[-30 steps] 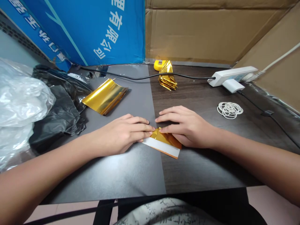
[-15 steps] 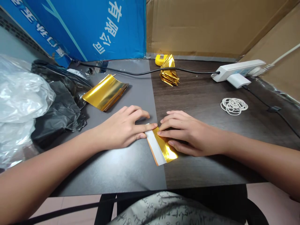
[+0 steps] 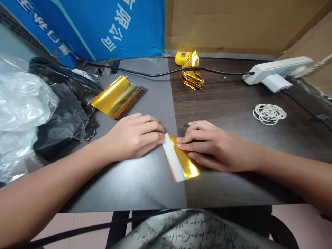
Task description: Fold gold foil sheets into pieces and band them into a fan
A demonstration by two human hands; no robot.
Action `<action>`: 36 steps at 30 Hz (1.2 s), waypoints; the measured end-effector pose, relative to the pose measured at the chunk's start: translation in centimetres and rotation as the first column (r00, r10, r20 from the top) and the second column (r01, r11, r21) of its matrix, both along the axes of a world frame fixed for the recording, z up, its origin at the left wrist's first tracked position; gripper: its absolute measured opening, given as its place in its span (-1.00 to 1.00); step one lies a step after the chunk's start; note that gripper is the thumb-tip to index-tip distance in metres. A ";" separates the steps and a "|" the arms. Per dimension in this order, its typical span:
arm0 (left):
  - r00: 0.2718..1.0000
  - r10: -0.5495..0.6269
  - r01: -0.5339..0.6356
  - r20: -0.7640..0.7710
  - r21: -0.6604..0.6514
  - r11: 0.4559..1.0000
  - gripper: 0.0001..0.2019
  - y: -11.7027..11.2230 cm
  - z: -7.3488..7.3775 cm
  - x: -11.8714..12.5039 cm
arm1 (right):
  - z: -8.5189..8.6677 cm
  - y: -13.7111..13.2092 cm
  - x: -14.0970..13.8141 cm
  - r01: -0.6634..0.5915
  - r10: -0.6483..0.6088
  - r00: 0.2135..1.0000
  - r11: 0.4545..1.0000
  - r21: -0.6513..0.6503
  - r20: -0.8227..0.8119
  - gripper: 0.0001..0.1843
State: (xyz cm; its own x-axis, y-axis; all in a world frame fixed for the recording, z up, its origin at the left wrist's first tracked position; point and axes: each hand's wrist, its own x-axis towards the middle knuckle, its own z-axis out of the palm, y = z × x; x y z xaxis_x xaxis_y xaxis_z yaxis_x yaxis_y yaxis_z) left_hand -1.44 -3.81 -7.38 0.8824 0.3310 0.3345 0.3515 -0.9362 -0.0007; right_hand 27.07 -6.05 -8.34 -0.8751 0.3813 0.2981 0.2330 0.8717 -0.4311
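A folded strip of gold foil paper (image 3: 184, 162) with a white band along its left side lies on the table, across the seam between grey mat and dark wood. The fingertips of my right hand (image 3: 210, 147) press on its gold face, holding it down. My left hand (image 3: 133, 136) rests on the grey mat, fingers together, its fingertips at the strip's upper left corner. Further back lie a curled gold foil sheet (image 3: 117, 97) and a stack of folded gold pieces (image 3: 192, 72).
The grey mat (image 3: 135, 186) and dark wood desk (image 3: 233, 193) meet mid-view. A yellow object (image 3: 181, 58), a black cable (image 3: 166, 74), a white power strip (image 3: 275, 71) and white rubber bands (image 3: 269, 114) lie behind. Clear plastic (image 3: 20, 103) and black plastic (image 3: 62, 117) bags bulk at the left.
The strip has turned, its white band going from the near edge to the left side. My left hand has drawn back to the strip's corner. The view has tilted slightly.
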 end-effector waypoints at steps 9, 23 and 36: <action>0.959 -0.281 0.254 -0.027 -0.351 0.901 -0.61 -4.0 0.9 3.2 | -0.2 -0.2 0.4 0.066 -0.073 0.997 0.989 0.135 0.041 -0.75; 0.951 -0.308 0.300 -0.028 -0.160 0.940 -0.77 -8.3 1.1 4.8 | 0.7 -1.0 0.7 -0.288 0.289 0.955 0.957 -0.025 0.070 -0.78; 0.919 -0.388 0.392 0.065 -0.231 0.890 -0.73 -7.2 1.0 4.0 | 0.3 -2.0 0.0 -0.155 0.147 0.985 0.984 0.087 0.089 -0.65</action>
